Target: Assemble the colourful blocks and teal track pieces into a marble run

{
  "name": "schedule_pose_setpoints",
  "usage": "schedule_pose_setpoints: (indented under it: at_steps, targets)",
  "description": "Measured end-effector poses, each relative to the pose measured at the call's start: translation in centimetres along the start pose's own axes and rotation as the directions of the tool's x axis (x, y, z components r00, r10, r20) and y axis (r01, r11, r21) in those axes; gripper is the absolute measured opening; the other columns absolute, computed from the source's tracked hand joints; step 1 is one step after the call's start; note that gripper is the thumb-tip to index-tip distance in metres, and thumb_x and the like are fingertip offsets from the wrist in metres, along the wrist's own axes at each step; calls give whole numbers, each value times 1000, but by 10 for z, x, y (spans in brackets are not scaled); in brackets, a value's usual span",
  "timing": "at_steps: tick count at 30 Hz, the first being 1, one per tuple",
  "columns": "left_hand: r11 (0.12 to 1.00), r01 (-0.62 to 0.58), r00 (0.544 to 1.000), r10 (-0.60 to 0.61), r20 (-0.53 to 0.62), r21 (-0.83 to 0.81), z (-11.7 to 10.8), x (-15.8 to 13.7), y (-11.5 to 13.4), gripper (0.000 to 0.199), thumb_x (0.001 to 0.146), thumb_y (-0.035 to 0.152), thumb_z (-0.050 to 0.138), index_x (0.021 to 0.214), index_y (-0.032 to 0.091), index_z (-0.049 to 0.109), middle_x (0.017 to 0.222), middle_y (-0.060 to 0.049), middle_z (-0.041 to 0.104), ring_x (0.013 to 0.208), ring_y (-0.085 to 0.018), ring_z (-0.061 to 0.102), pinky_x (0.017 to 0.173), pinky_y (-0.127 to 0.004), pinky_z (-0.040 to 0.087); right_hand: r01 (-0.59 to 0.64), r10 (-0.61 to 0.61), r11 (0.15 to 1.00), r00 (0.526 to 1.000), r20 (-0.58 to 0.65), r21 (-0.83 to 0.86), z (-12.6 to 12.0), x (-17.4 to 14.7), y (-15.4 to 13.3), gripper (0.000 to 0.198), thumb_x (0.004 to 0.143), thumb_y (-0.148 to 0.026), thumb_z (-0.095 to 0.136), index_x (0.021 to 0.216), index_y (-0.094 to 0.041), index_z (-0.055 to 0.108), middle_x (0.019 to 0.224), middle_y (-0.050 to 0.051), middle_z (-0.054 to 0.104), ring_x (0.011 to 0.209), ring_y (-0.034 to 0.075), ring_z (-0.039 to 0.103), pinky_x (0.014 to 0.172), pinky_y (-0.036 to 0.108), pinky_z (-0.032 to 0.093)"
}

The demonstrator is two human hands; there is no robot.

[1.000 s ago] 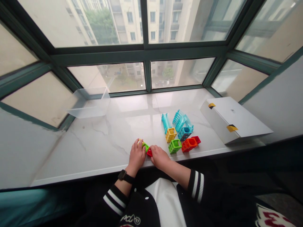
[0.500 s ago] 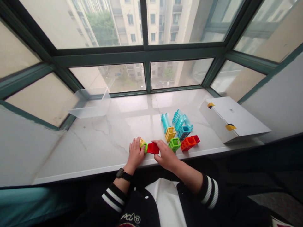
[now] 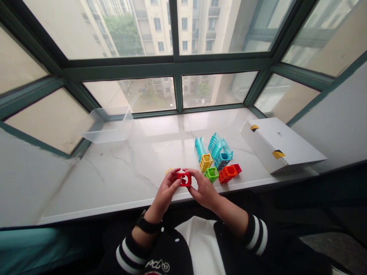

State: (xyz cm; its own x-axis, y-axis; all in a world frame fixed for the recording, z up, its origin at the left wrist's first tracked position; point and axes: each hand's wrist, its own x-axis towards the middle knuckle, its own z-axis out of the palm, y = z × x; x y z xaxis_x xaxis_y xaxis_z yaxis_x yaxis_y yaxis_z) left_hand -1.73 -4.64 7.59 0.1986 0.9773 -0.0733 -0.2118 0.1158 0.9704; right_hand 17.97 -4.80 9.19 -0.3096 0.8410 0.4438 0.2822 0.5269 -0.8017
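Now that my left hand (image 3: 166, 189) has shifted off the small yellow plastic piece (image 3: 169, 169) just beyond it, it grips the hollow red plastic cube (image 3: 189, 179) opposite my right hand (image 3: 205, 189), also gripping; cube's between them, hole showing, so handling's two-handed.

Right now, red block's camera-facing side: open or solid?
Open: the red block shows a pale hole framed in red, held between left hand and right hand.
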Motion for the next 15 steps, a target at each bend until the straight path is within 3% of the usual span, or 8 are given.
schedule_pose_setpoints:
  at_steps: [8,12,15]
  targets:
    - [996,-27,999,24,-39,-83,21,3,14,45,91,39,79,131,24,62,121,-8,72,106,-22,73,93,-34,59,22,-28,997,996,-82,-70,-2,-1,-9,84,90,-23,76,162,-29,33,152,15,52,142,33,52,119,54,49]
    - [993,-73,997,76,27,-91,40,6,20,47,85,38,86,123,23,62,109,-7,74,104,-23,74,91,-34,59,17,-36,994,983,-177,-109,-5,-1,-12,75,95,-26,70,161,-29,35,153,14,53,143,33,52,119,55,48]
    - [990,-136,989,138,57,-44,49,8,21,52,84,43,87,126,24,60,116,-8,72,104,-23,73,92,-36,59,23,-49,994,971,-232,-111,-12,0,-12,68,96,-27,69,158,-29,40,150,13,57,139,32,56,117,53,51]
